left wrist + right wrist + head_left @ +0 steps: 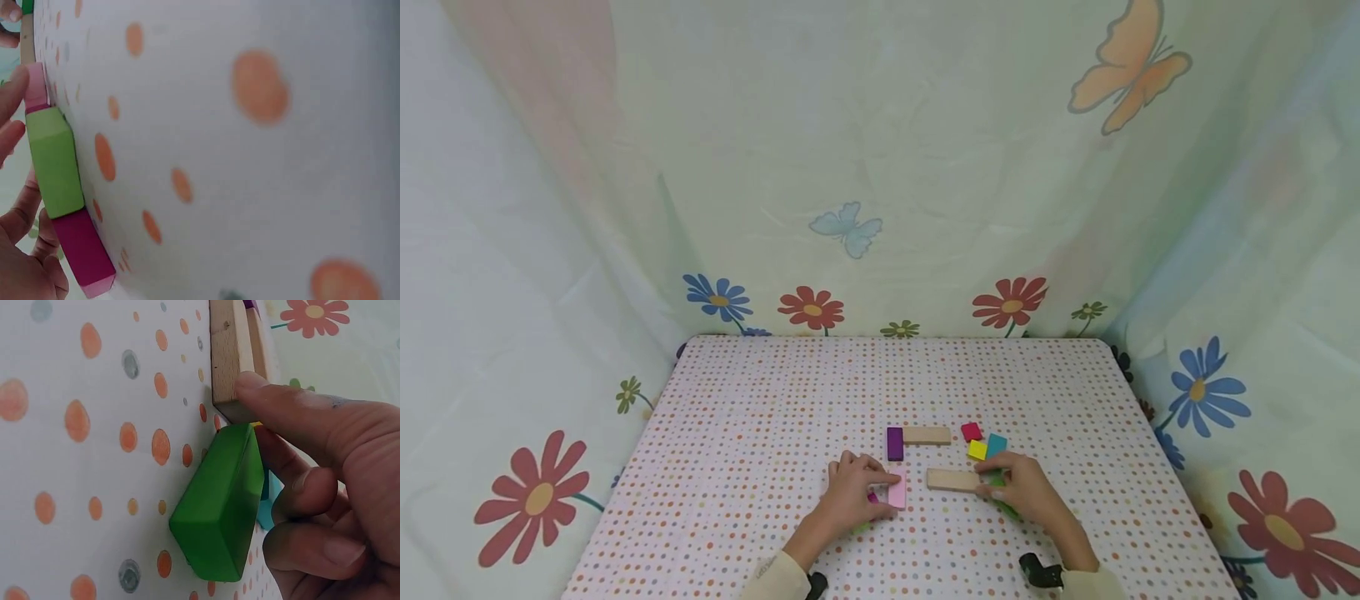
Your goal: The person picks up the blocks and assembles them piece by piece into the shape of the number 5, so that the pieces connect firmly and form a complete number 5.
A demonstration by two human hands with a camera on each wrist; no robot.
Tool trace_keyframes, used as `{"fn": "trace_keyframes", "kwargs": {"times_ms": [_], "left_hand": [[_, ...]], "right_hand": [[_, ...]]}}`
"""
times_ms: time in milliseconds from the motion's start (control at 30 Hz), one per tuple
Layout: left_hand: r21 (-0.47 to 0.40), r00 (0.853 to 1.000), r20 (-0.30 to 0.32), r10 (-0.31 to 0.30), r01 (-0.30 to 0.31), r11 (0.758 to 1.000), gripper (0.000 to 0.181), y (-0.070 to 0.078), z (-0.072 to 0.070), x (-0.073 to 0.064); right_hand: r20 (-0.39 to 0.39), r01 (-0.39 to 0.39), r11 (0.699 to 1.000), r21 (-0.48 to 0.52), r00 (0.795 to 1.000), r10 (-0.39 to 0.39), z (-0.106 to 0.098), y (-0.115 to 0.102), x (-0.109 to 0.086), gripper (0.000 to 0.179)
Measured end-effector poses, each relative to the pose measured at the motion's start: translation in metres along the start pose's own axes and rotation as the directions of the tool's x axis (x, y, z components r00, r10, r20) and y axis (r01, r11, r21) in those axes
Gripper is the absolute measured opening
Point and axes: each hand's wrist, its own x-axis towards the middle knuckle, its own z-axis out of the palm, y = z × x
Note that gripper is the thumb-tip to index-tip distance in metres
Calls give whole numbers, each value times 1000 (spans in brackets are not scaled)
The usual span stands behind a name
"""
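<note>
My left hand (856,490) holds a pink block (898,490) with finger and thumb at its left side; in the left wrist view a fingertip touches the pink block (35,87). Close under that hand lie a light green block (56,162) and a magenta block (84,253), lined up end to end. A plain wooden block (952,480) lies flat to the right of the pink one, apart from it. My right hand (1026,487) pinches its right end, the thumb on the wood (228,362). Beneath the right hand sits a green block (219,506), partly hidden in the head view.
Farther back, a purple block (895,444) stands against the left end of another wooden block (927,436). Red (972,432), yellow (977,450) and blue (996,445) blocks cluster to the right. The dotted tabletop (760,400) ends at a printed curtain (925,167).
</note>
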Motion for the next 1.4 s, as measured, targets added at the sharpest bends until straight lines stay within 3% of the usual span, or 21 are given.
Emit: {"fn": "trace_keyframes", "kwargs": {"times_ms": [333, 633, 900, 1400], "left_hand": [[42, 998, -44, 52, -50, 998, 48, 0, 5, 3], [43, 998, -56, 3, -1, 999, 46, -1, 6, 6], [46, 996, -85, 11, -8, 999, 47, -1, 9, 5], [21, 996, -93, 13, -12, 1000, 47, -2, 11, 7]], "right_hand": [[25, -1, 999, -41, 1000, 2, -1, -7, 0, 24], [26, 54, 998, -41, 998, -53, 4, -8, 4, 25], [33, 100, 992, -82, 995, -98, 9, -11, 9, 25], [51, 132, 989, -63, 990, -129, 13, -20, 15, 24]]}}
